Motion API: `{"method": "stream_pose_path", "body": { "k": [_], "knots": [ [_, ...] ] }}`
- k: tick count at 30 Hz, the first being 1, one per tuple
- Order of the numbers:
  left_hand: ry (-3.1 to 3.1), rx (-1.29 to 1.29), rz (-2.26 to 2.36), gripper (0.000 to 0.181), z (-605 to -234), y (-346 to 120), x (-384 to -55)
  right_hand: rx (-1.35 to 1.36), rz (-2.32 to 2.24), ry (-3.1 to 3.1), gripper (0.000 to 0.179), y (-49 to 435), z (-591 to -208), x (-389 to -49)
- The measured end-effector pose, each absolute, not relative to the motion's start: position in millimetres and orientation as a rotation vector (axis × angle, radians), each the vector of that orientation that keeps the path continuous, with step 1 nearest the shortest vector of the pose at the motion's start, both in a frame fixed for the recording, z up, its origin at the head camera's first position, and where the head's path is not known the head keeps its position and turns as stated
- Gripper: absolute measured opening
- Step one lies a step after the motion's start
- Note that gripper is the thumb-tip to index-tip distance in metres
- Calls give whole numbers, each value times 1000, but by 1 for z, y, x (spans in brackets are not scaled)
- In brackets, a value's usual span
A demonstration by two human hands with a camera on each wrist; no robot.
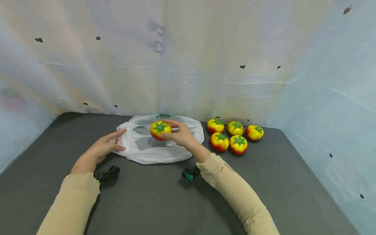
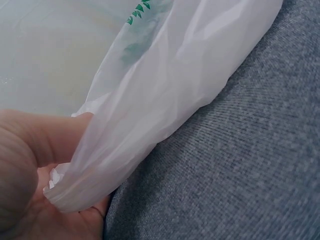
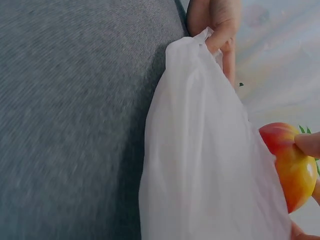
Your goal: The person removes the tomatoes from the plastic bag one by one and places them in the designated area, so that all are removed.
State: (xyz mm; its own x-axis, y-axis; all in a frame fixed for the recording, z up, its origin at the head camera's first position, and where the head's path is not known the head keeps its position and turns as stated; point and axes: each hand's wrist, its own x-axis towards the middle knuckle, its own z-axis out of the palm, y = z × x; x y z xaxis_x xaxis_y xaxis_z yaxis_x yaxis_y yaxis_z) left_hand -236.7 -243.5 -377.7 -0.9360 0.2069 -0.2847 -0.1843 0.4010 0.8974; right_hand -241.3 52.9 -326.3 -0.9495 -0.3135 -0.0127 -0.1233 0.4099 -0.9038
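A white plastic bag (image 1: pixel 164 157) with green print lies on its base with its mouth spread open in the head view. My left hand (image 1: pixel 101 148) holds the bag's left edge; in the left wrist view its thumb (image 2: pixel 60 137) is on one side of the film and the fingers are on the other. Over the bag's mouth, my right hand (image 1: pixel 182 134) grips a yellow and red tomato (image 1: pixel 160 130) between thumb and fingers, its green star-shaped top facing up. From the right wrist, that tomato (image 3: pixel 290 172) shows partly behind the bag's wall (image 3: pixel 200 150).
Several similar tomatoes (image 1: pixel 219 142) are grouped on the dark grey table (image 1: pixel 152 199) right of the bag, beyond my right forearm. A pale plastic sheet (image 1: pixel 205 58) with small dark marks rises behind the table and along its sides.
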Motion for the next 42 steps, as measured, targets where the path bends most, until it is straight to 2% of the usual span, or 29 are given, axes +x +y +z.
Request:
{"method": "stream_pose_path", "body": {
  "k": [24,42],
  "knots": [
    [2318,7,1510,90,-377,-245,-236,-482,-1588,2498,54,108,-317,-230],
    [2332,-3,1503,87,-377,-244,-236,-379,-1600,2497,53,149,-306,-216]
  ]
}}
